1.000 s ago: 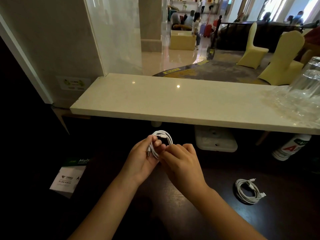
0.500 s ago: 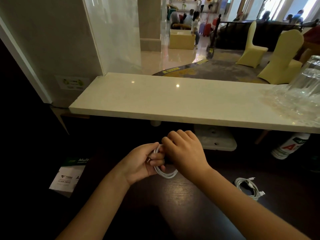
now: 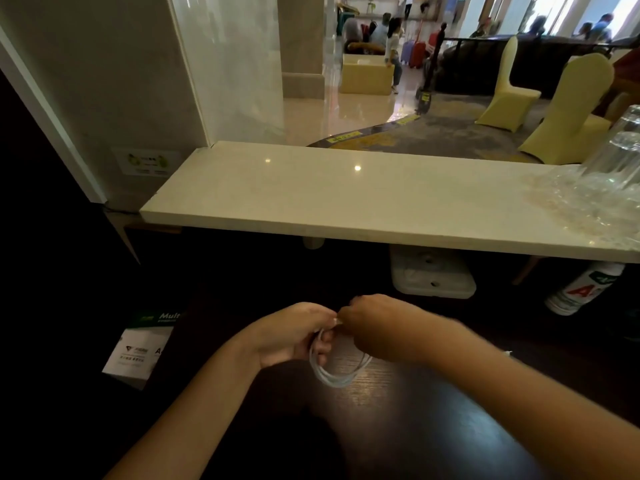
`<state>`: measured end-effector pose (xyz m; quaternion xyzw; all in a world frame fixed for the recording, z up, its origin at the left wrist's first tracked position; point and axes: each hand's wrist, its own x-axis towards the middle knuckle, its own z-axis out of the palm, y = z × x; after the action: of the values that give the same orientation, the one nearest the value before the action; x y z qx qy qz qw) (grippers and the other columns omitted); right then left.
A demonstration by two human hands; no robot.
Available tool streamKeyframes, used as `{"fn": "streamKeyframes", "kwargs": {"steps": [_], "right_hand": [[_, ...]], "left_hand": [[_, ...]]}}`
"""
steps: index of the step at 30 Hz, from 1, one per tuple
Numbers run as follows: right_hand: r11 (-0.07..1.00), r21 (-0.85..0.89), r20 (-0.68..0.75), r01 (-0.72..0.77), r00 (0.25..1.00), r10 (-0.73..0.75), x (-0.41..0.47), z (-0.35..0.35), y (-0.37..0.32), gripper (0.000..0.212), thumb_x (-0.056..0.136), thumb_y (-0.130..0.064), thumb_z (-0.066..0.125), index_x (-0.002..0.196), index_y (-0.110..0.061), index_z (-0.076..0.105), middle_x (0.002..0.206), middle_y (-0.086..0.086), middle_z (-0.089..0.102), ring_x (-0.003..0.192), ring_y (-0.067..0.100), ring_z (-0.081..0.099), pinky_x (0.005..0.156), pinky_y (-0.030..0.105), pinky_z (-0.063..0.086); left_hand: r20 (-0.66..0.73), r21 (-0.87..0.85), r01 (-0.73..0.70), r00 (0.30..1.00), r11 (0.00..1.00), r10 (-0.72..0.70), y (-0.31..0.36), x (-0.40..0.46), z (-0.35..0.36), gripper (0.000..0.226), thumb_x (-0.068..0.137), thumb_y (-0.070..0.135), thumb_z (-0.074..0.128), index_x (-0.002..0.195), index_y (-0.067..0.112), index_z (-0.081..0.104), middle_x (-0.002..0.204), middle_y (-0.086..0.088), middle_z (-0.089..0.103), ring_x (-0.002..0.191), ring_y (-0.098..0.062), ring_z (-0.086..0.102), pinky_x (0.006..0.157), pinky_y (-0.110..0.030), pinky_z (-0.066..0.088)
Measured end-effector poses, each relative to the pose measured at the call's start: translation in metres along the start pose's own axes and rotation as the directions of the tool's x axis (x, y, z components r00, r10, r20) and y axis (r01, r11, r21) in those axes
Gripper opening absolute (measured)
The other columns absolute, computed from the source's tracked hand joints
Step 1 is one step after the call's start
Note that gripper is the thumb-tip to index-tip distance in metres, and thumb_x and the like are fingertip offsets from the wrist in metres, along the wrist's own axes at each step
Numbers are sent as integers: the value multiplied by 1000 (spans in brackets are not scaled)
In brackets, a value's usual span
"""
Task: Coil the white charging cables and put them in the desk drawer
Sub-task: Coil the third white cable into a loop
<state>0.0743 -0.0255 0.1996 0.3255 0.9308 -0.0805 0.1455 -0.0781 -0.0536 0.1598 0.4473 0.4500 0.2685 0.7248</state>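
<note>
Above the dark wooden tabletop (image 3: 398, 410), the left hand (image 3: 291, 336) and right hand (image 3: 372, 327) both gripped the thin white coiled charging cable (image 3: 334, 374), apparently securing its loops; next, stowing it needs the drawer, unseen here.

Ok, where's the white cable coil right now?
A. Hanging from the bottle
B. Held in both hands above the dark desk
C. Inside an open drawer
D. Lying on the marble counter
B: the cable loops down from where the left hand and right hand meet, over the desk; the counter carries no cable, and no drawer shows.
</note>
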Motion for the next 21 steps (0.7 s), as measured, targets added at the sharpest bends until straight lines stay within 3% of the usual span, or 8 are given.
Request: {"fn": "streamKeyframes", "kwargs": {"steps": [1,3,5,8,11,13,17,21], "right_hand": [[981,189,21,44,999,-49,-4,0,12,24,93,-12,43,111,-8,58,106,12,64,93,23,64,73,27,46],[806,585,36,92,990,-139,-12,5,31,23,93,-9,46,113,-10,58,99,9,69,80,15,69,70,24,55],[620,783,41,53,990,-136,-16,14,41,28,93,-6,48,119,-10,57,102,9,70,82,12,70,72,24,57],[497,867,-100,43,991,87,-13,39,45,21,89,-9,57,109,-11,63,85,4,74,72,14,71,65,23,56],[353,929,-238,113,912,335,-16,50,46,16,87,-8,59,100,-11,69,75,3,73,63,9,65,60,19,52],[360,918,-310,165,866,393,-17,56,44,18,89,-6,56,101,-10,69,77,7,71,70,10,65,67,19,51],[295,934,-322,200,829,458,-19,70,45,20,90,-5,52,99,-10,69,73,6,69,73,11,64,73,23,49],[219,959,-274,180,784,557,-26,80,48,18,89,-6,55,98,-12,70,82,11,73,77,15,67,74,31,50]], "left_hand": [[31,48,4,1000,999,-5,-1,0,-3,24,94,9,38,80,6,57,62,2,44,50,-5,41,52,-21,45],[70,122,-8,998,992,-1,-3,0,-9,26,94,12,42,101,-8,57,62,6,49,51,-3,44,53,-18,45],[64,175,-28,998,984,17,-4,2,-12,31,93,13,47,107,-12,56,62,7,54,53,-3,48,55,-18,46],[-44,161,-85,995,983,93,-9,10,-11,19,86,7,56,102,2,67,68,0,60,54,-4,54,57,-17,48],[-199,16,-175,964,984,175,-16,17,-10,16,83,1,59,93,9,68,71,-3,66,56,-6,59,59,-19,51],[-251,43,-237,938,971,240,-18,21,-9,17,83,-1,58,93,9,67,65,2,67,54,-6,59,59,-18,51],[-238,299,-333,881,894,408,-16,31,-3,21,80,-2,62,96,8,70,65,4,66,57,-8,59,61,-18,49],[-259,272,-346,872,898,415,-20,41,7,26,80,0,63,95,20,68,68,2,70,70,-18,65,72,-25,53]]}}
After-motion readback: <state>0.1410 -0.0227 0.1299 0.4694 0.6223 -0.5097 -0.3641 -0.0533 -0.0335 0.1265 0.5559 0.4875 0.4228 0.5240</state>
